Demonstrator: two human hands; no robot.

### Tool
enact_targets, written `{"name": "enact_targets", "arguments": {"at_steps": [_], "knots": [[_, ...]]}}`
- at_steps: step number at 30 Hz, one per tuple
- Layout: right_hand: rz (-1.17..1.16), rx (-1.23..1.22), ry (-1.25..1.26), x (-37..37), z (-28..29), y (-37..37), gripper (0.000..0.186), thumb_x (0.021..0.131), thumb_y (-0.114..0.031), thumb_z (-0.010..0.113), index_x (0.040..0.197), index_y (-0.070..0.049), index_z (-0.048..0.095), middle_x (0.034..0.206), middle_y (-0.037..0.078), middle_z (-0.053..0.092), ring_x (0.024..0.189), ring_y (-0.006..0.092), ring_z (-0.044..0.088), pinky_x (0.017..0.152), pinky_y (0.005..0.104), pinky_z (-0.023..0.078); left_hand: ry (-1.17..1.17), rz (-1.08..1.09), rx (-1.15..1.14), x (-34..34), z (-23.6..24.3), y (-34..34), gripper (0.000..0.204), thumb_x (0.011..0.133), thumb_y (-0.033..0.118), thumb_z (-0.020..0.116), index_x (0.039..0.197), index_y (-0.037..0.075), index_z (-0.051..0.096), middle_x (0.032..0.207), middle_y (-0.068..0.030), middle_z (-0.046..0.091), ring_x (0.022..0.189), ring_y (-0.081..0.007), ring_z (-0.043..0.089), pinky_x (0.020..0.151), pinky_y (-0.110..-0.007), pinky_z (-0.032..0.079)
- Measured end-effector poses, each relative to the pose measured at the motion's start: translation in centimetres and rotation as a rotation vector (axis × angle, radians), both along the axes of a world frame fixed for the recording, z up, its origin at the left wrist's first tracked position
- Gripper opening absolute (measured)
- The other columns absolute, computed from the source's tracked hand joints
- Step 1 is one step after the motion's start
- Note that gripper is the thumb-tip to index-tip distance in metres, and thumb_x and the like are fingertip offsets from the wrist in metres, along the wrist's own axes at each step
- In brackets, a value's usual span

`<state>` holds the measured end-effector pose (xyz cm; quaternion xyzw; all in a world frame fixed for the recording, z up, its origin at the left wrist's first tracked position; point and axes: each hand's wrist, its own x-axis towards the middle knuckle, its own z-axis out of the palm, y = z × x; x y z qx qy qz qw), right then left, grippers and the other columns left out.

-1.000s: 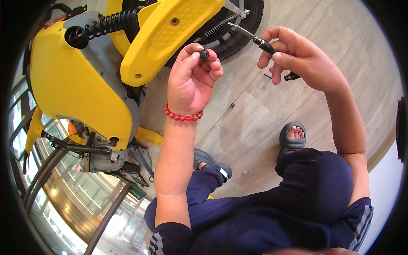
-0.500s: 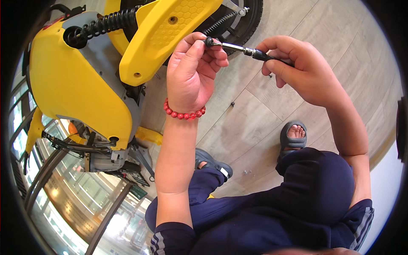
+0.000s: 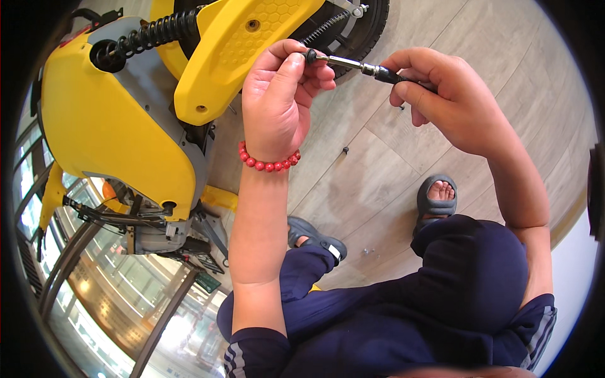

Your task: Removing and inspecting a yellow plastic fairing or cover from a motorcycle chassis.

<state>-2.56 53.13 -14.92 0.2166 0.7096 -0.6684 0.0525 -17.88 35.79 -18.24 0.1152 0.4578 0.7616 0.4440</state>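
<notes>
Between thumb and forefinger, my left hand [image 3: 280, 94] pinches a small black round-headed screw [image 3: 310, 56]. The other fingers of that hand curl loosely beneath it. My right hand [image 3: 441, 94] is closed around the black handle of a screwdriver [image 3: 343, 62], whose silver shaft points left. Its tip meets the screw at my left fingertips; whether it is seated in the head I cannot tell. Close behind my left hand is a yellow panel [image 3: 242, 57] with a honeycomb texture and two screw holes, part of a yellow-and-grey scooter-like vehicle [image 3: 113, 113] lying on its side.
A black spring shock absorber [image 3: 157, 34] and a black wheel [image 3: 372, 38] belong to the vehicle. A small dark screw [image 3: 345, 150] lies on the wood-look floor [image 3: 391, 164], with tiny clear bits [image 3: 370, 251] nearer my feet. A glass front [image 3: 120, 296] runs along the left.
Both hands keep their hold on the screw and the screwdriver. The left hand has shifted slightly left and up, and the screwdriver tip now sits closer against the screw.
</notes>
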Motion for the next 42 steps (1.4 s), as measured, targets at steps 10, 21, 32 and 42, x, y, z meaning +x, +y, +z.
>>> {"name": "enact_targets", "arguments": {"at_steps": [10,21,32,42], "knots": [[0.01,-0.024,-0.011,-0.1,-0.1,0.1,0.024,0.086,-0.009,0.051,0.105,0.003,0.059,0.077,0.006,0.063,0.058,0.0107,0.056,0.055,0.0247,0.047,0.019,0.037,-0.066,0.2,0.3,0.6,0.012,0.095,0.007,0.048,0.103,0.002,0.055,0.092,-0.0108,0.064,0.079,-0.0182,0.064,0.072,-0.033,0.055],[-0.032,-0.053,-0.045,-0.1,0.4,0.0,0.025,0.086,-0.006,0.052,0.107,0.003,0.059,0.076,0.005,0.062,0.057,0.0085,0.054,0.054,0.023,0.045,-0.077,-0.011,-0.025,0.0,-0.1,0.7,0.017,0.096,0.011,0.047,0.107,0.001,0.054,0.096,-0.0128,0.063,0.082,-0.022,0.063,0.076,-0.035,0.054],[0.008,0.314,0.118,0.1,0.0,-0.1,0.023,0.083,0.0,0.055,0.106,0.002,0.058,0.07,0.005,0.059,0.057,0.0089,0.052,0.052,0.0253,0.041,0.069,-0.027,-0.109,-0.2,0.0,0.8,0.016,0.095,0.013,0.052,0.102,0.0,0.058,0.088,-0.0109,0.065,0.08,-0.0197,0.064,0.073,-0.033,0.055],[-0.146,0.047,0.02,-0.5,1.1,-0.3,0.025,0.083,-0.001,0.058,0.109,0.0,0.06,0.073,0.001,0.058,0.058,0.0056,0.051,0.05,0.0224,0.041,-0.04,0.034,-0.021,0.2,0.4,2.7,0.019,0.096,0.018,0.051,0.102,0.001,0.059,0.09,-0.0104,0.064,0.082,-0.0198,0.062,0.075,-0.034,0.053]]}}
